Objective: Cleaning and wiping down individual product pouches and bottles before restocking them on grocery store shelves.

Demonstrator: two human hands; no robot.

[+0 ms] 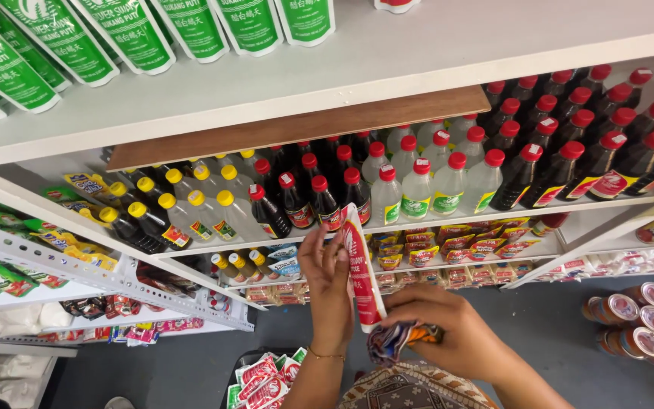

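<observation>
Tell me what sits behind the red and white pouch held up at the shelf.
Behind the red and white pouch: dark red-capped bottles, shelf edge, sachets below. The left hand holds it; anything directly behind is covered.

Two bare forearms rise from the bottom edge. The left hand (328,284) is raised upright, palm turned right, fingers extended and slightly spread, with a thin bracelet at the wrist. The right hand (448,326) sits lower, knuckles up, fingers curled closed in a grip.
</observation>
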